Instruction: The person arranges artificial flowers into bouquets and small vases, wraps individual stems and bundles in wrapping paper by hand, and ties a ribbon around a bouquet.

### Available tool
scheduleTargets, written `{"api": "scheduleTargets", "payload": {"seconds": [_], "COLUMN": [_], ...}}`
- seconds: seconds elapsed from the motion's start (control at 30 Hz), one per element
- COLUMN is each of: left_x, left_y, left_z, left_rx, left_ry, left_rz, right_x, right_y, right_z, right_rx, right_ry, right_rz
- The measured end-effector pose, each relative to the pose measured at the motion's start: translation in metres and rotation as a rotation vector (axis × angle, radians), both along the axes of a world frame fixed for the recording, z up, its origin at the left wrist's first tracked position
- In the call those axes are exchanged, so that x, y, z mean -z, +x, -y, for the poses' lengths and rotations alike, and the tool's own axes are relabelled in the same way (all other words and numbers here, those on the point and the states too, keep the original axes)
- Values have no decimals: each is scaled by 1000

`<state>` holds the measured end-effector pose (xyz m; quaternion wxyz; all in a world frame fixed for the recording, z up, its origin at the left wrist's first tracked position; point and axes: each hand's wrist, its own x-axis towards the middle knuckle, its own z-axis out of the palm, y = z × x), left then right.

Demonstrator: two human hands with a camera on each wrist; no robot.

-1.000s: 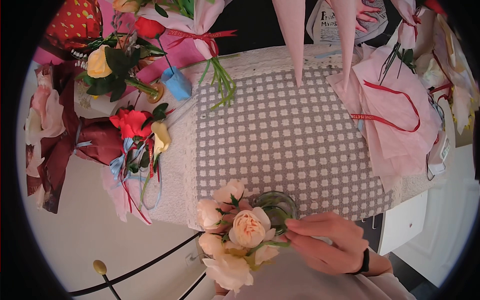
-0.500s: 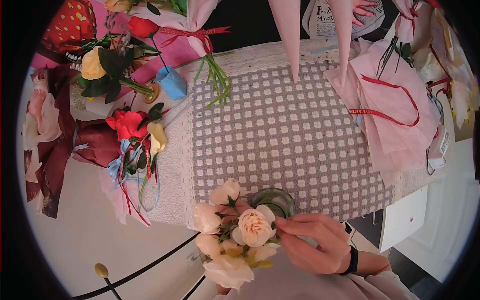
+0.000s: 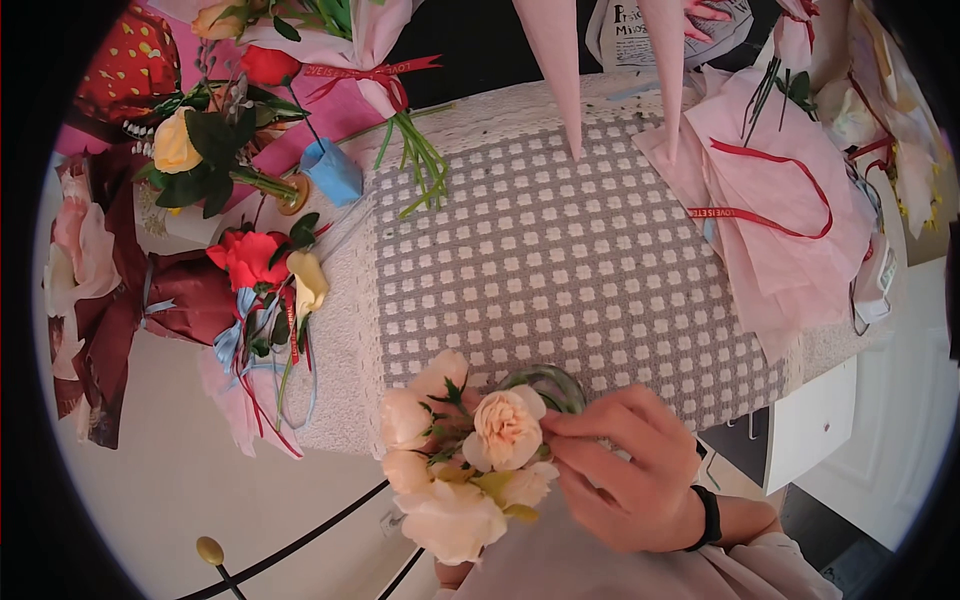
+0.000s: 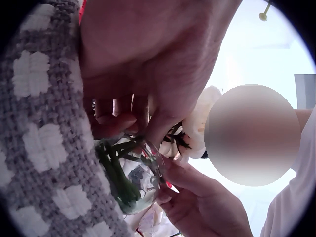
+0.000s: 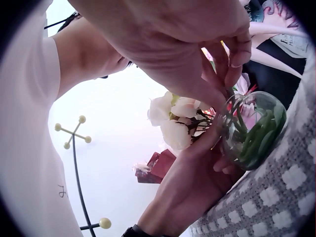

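Cream and pale peach roses [image 3: 455, 460] lean out of a round glass vase [image 3: 545, 385] at the mat's front edge. Green stems [image 5: 261, 133] bend inside the clear vase in the right wrist view. My left hand [image 5: 190, 180], mostly hidden behind blossoms in the head view, curls its fingers round the vase near its neck. From the other side my right hand [image 3: 630, 470] pinches at the stems by the vase mouth, thumb and forefinger close together beside the front rose; its exact hold is partly hidden. In the left wrist view, both hands meet at the glass rim.
A grey-and-white checked mat [image 3: 540, 270] covers the table. Bouquets, a red rose [image 3: 250, 260] and a blue-wrapped piece [image 3: 332, 172] lie left. Pink paper [image 3: 780, 230] with red ribbon lies right; two pink cones [image 3: 560, 80] hang over the back edge.
The head view has shifted slightly, moving the table items left and up in the picture. The green piece seen at my right fingertips is now hidden, and the roses cover more of that spot.
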<state>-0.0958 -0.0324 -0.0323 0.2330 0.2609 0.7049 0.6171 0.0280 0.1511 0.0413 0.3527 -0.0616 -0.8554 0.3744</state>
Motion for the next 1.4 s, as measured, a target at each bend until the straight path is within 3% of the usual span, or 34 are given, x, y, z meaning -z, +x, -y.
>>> {"api": "scheduleTargets", "payload": {"seconds": [0.27,0.9,1.0,1.07,1.2,1.33,1.4], "left_x": [-3,-16,-25,-41,-57,-45,-50], "left_y": [2,14,17,9,9,11,13], "left_z": [-3,5,2,-12,-25,-16,-17], "left_rx": [24,52,46,38,8,-1,2], "left_ry": [-9,-56,-58,-82,-110,-160,-108], "left_rz": [-51,-168,-189,-242,-407,-406,-282], "right_x": [-11,0,2,0,3,1,1], "right_y": [0,-8,-10,-14,-11,-11,-10], "right_z": [-9,-6,-5,-4,-20,-23,-23], "right_rx": [-1,-4,12,39,-76,-110,-109], "right_ry": [-267,-189,-334,-649,-566,-520,-509], "right_rz": [198,165,120,141,159,190,190]}}
